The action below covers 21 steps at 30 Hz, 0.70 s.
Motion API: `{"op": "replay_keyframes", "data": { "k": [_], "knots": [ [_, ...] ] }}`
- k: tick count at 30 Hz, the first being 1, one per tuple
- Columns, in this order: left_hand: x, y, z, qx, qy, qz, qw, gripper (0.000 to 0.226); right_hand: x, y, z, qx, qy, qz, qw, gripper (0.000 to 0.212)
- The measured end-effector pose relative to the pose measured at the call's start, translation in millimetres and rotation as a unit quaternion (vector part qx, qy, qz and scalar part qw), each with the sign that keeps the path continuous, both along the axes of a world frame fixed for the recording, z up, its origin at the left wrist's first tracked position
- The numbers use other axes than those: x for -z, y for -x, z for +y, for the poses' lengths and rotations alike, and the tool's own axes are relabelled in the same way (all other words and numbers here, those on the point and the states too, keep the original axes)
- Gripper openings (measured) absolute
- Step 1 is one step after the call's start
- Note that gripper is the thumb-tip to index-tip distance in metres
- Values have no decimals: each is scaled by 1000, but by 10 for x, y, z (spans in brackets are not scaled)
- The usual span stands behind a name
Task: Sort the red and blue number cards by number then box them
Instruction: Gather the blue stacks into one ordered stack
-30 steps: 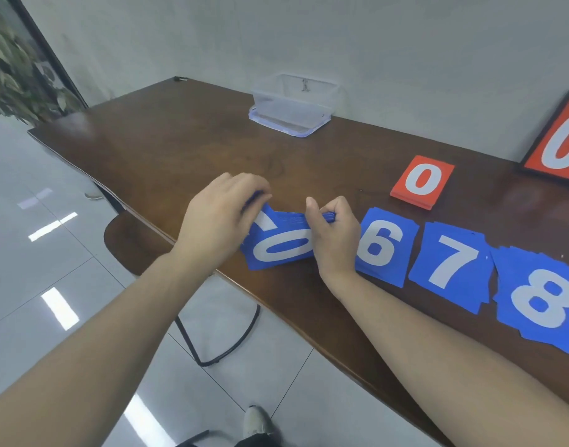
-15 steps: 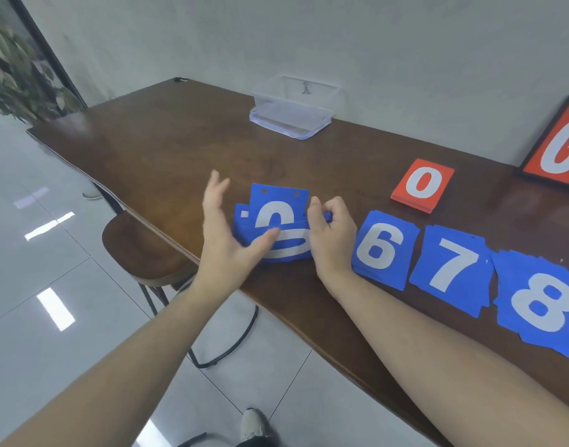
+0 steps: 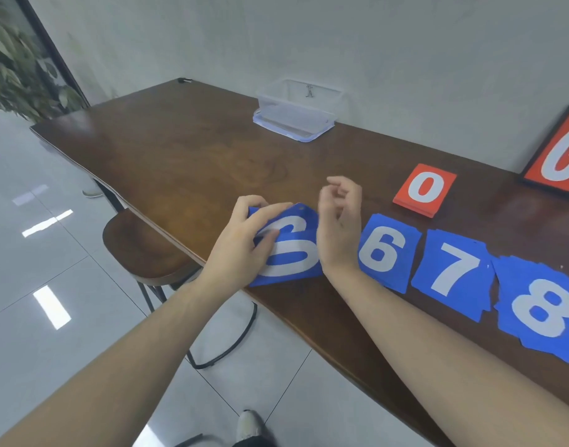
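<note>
Nearest the camera, both bare forearms reach in over the front edge of the dark wooden table (image 3: 186, 150). The left hand (image 3: 241, 250) grips a stack of blue cards (image 3: 292, 253) at that edge, its thumb on the top face, which shows a white 6, and its fingers curled round the stack's left side. Just right of the stack the right hand (image 3: 339, 221) is lifted slightly, its fingers loosely curled and holding nothing; whether it touches the stack's right edge cannot be told. Further right along the front edge lie three more blue piles in a row: a blue 6 pile (image 3: 384, 253), then a blue 7 pile (image 3: 450, 269), then a loosely fanned blue 8 pile (image 3: 547, 304). Behind the 6 and 7 piles sits a neat red 0 stack (image 3: 425, 190). At the far right, against the wall, leans a black-framed red board (image 3: 557, 156) showing a large white 0. Farther back, near the wall, a clear plastic box (image 3: 297, 108) stands open on the table. Below the table's left part stands a wooden stool (image 3: 141, 246) on a pale tiled floor.
</note>
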<state>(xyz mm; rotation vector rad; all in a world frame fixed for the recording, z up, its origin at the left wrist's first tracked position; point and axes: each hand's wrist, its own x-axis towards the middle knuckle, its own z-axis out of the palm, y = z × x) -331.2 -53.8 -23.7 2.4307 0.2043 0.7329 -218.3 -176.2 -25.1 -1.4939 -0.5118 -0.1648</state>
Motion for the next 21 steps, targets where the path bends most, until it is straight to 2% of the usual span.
{"op": "replay_keyframes", "data": {
  "k": [2,4,8,12,14,17,19,21],
  "knots": [
    [-3,-28,-51,-7,-29,8,1000,38,12,-8,12,2,56,-113,992,29],
    [12,-58,-114,-11,-41,-1,999,36,80,-8,51,29,111,-157,981,35],
    [56,-69,-189,-23,22,-8,999,43,196,-55,88,116,155,-124,973,38],
    [97,24,-184,-8,96,-16,995,49,220,-85,74,138,134,-70,979,34],
    [85,76,-188,-4,176,-8,984,60,220,-77,74,141,123,-66,980,35],
    [8,107,-217,26,320,29,947,81,221,-87,71,141,102,-61,983,31],
    [1,129,-201,53,332,72,939,105,221,-91,66,135,93,-43,985,26],
    [46,149,-185,75,292,114,947,117,218,-83,61,128,88,-22,988,20]
  ]
}}
